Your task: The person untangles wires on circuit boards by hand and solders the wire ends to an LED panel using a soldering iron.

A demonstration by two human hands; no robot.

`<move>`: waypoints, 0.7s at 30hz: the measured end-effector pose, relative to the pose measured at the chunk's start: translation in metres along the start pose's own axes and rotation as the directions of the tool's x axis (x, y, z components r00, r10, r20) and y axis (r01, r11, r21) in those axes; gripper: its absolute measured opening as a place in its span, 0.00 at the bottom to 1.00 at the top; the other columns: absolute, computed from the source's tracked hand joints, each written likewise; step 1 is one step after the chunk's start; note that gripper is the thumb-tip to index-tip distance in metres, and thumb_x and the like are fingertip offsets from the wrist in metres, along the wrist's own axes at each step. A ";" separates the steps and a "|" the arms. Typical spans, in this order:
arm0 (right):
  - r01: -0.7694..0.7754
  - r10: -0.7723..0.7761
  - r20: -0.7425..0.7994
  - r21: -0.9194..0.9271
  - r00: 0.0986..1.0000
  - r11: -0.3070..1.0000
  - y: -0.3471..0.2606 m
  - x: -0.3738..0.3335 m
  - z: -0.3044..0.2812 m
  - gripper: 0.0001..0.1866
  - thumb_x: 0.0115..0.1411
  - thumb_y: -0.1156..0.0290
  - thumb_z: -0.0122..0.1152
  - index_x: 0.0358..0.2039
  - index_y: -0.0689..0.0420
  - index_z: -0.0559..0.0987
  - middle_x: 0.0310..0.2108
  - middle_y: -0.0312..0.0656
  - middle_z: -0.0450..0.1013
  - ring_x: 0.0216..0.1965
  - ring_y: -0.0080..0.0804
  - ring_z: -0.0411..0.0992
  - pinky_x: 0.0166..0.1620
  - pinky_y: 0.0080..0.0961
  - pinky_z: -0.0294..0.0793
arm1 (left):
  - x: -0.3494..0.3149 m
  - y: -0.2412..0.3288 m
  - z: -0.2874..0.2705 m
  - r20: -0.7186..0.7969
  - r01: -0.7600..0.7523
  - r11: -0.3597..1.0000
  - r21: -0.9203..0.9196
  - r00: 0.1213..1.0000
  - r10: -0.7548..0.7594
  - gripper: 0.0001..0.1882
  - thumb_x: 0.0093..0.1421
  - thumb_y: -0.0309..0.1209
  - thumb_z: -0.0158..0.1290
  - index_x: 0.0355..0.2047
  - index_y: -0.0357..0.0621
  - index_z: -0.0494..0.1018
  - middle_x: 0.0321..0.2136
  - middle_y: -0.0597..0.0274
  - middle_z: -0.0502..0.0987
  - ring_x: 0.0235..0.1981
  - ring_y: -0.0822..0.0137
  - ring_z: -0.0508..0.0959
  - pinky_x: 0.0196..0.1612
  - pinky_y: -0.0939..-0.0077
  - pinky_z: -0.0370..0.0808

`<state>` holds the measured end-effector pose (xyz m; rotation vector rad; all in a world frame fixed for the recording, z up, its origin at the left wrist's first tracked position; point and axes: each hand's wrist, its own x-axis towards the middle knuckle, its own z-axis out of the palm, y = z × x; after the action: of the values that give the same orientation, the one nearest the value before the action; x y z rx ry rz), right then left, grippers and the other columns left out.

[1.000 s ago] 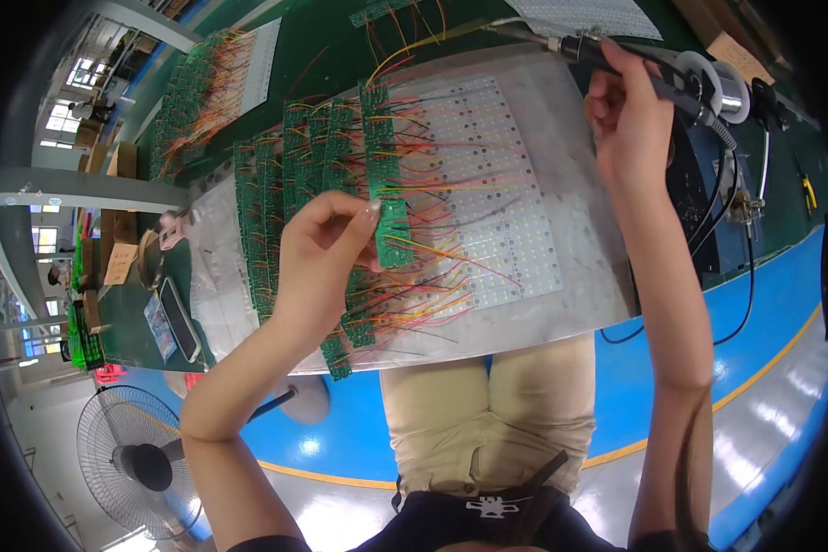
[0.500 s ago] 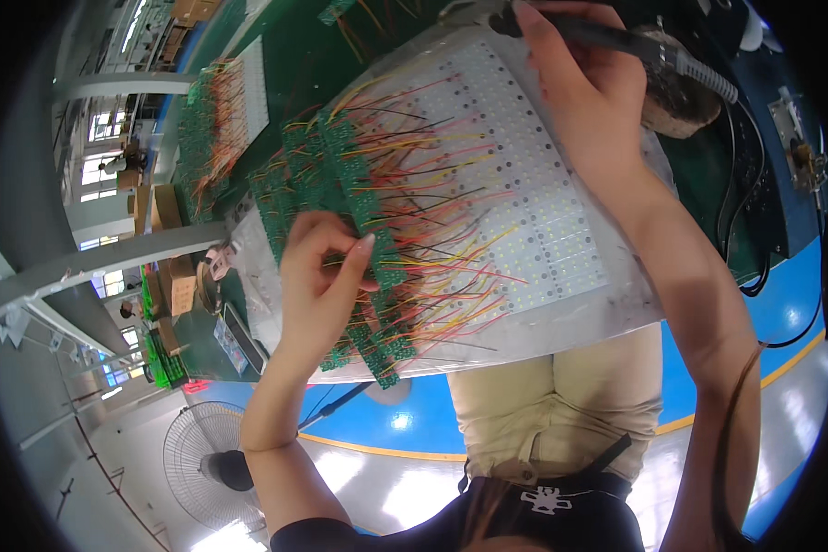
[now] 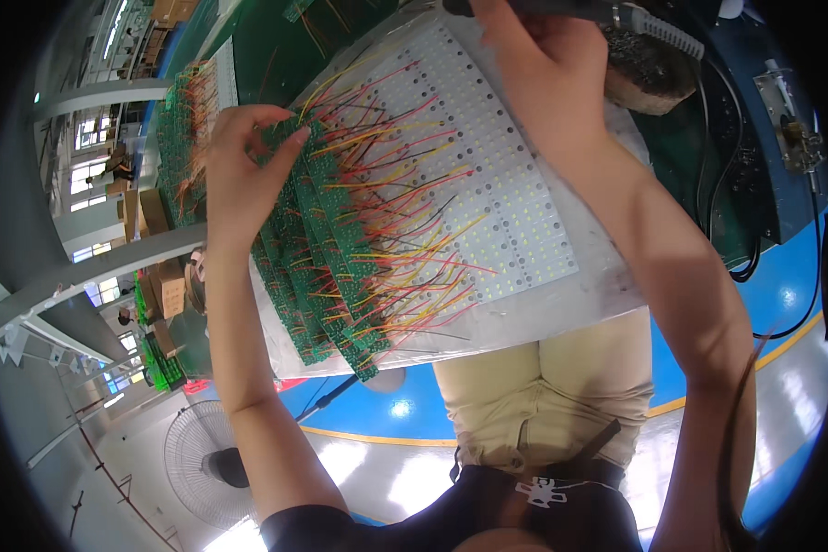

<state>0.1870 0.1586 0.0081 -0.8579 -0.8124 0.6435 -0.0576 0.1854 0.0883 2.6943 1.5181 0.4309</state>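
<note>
Long green circuit board strips [image 3: 327,248] lie side by side, partly overlapping, with rows of red, yellow and black wires sticking out to the right. At their far end my left hand [image 3: 248,166] has thumb and forefinger closed about the end of a strip; its other fingers are curled. Beneath the wire ends is a white panel [image 3: 497,184] dotted with small yellowish spots and dark round holes. Up at the top edge my right hand [image 3: 561,78] is wrapped round the black handle of a soldering iron [image 3: 575,11]; the iron's tip is out of the picture.
Clear plastic sheeting [image 3: 598,299] lies under the panel. A rough brown block [image 3: 649,78] and black cables [image 3: 708,156] are to the right. More wired boards [image 3: 179,138] lie at the far left. A standing fan [image 3: 207,465] is at the lower left.
My left hand has gone from the middle of the strips to their far end. The view has shifted slightly; my right hand still holds the soldering iron.
</note>
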 end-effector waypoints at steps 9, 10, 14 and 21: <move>-0.130 0.125 0.055 0.098 0.991 0.987 -0.008 0.000 -0.002 0.06 0.59 0.77 0.58 0.34 0.66 0.72 0.26 0.36 0.72 0.26 0.14 0.67 0.28 0.12 0.66 | 0.010 0.011 0.016 0.024 0.050 0.999 0.010 0.998 -0.051 0.10 0.49 0.24 0.61 0.33 0.43 0.74 0.30 0.66 0.69 0.22 0.74 0.65 0.29 0.79 0.64; -0.137 0.132 0.057 0.094 0.990 0.986 -0.008 0.001 -0.002 0.06 0.59 0.77 0.58 0.34 0.66 0.72 0.26 0.36 0.72 0.26 0.14 0.67 0.28 0.12 0.66 | 0.010 0.011 0.017 0.025 0.037 0.999 0.014 0.999 -0.038 0.10 0.49 0.24 0.61 0.33 0.43 0.74 0.30 0.66 0.69 0.22 0.74 0.65 0.28 0.79 0.64; -0.087 0.082 0.049 0.117 0.995 0.989 0.006 0.002 -0.002 0.06 0.59 0.77 0.58 0.33 0.66 0.73 0.26 0.36 0.72 0.26 0.14 0.67 0.27 0.12 0.66 | 0.011 0.015 0.017 0.000 0.065 0.998 0.008 0.998 -0.065 0.10 0.49 0.25 0.61 0.32 0.42 0.73 0.30 0.66 0.68 0.22 0.74 0.64 0.28 0.78 0.63; -0.060 0.061 0.065 -0.017 0.996 0.998 0.001 0.002 -0.003 0.06 0.59 0.77 0.58 0.33 0.66 0.73 0.26 0.36 0.72 0.25 0.15 0.67 0.27 0.12 0.66 | 0.011 0.013 0.016 -0.011 0.050 0.998 0.034 0.999 -0.050 0.09 0.49 0.25 0.61 0.31 0.42 0.73 0.30 0.65 0.68 0.21 0.74 0.64 0.28 0.78 0.63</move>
<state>0.1907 0.1598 0.0067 -0.8811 -0.8534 0.7228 -0.0377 0.1896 0.0775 2.6763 1.6061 0.4210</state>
